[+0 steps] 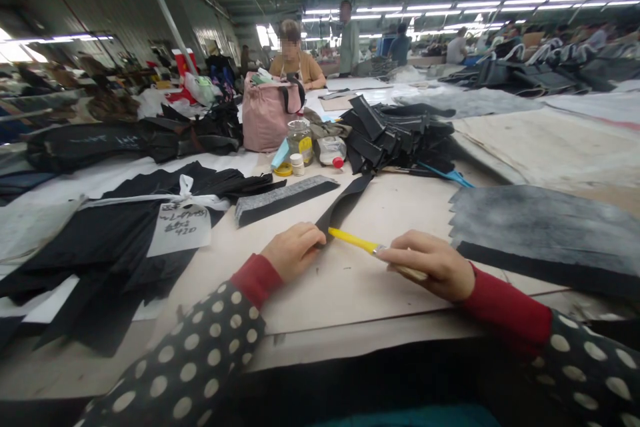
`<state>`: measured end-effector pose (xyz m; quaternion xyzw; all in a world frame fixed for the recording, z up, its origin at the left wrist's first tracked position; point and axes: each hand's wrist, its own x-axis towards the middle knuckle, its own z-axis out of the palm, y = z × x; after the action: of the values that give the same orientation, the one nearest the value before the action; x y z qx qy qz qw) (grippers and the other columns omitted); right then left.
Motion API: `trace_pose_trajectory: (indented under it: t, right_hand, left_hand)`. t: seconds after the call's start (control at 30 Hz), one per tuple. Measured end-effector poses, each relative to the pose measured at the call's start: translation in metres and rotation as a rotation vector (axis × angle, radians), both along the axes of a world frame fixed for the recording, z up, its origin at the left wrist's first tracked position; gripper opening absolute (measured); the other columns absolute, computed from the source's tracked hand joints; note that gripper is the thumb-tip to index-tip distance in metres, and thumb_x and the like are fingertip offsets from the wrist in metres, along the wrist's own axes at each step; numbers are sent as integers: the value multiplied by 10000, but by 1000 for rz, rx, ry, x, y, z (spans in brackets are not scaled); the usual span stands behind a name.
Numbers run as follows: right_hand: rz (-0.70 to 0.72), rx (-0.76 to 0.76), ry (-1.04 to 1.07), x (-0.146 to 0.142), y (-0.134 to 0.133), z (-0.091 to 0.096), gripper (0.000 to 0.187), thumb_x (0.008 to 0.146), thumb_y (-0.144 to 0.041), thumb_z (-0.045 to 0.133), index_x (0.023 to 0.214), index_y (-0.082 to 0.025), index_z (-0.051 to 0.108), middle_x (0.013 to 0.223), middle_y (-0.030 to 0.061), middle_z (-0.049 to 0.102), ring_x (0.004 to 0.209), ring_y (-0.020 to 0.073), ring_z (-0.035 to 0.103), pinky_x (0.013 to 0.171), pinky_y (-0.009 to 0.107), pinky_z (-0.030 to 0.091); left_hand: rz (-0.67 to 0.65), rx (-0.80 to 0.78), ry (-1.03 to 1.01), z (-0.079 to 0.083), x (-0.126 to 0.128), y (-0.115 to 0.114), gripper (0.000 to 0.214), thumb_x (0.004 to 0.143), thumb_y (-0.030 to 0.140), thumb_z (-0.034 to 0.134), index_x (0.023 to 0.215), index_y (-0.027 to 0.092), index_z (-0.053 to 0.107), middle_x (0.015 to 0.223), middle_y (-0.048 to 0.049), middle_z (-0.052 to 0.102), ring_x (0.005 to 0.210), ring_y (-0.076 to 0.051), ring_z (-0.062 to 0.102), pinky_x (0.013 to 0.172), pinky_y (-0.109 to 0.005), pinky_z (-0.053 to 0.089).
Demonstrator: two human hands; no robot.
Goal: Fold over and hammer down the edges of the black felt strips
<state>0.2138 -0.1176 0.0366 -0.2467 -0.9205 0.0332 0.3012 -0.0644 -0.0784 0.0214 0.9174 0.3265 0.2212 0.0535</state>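
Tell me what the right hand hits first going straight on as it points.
Led by its yellow tool, the right hand would likely meet the black strip first, right where the left hand pins it.

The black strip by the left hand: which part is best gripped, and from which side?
Probably the near end, from the person's side. The black strip lies flat and narrow; its far end reaches the pile of black pieces, and the yellow tool in the right hand lies at its right edge. The left hand rests on that near end.
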Motion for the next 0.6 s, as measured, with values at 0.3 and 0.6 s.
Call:
trace_pose_trajectory:
  t: [0.3,0.6]
  right_hand:
    - [-11,301,-299,12,13,-12,282,830,-162,419,1090,-178,526,856,75,571,736,146,482,644,274,418]
    - [-115,355,-318,30,37,-13,284,851,-158,357,1051,-157,560,842,84,579,731,140,502,652,258,444]
  left_hand:
    - [-11,16,24,0,0,0,216,687,42,422,842,180,481,861,-32,515,822,-151,475,744,-268,410]
    - [-11,17,31,1,0,0,216,673,33,417,823,175,479,840,-27,511,804,-145,466,733,-264,402]
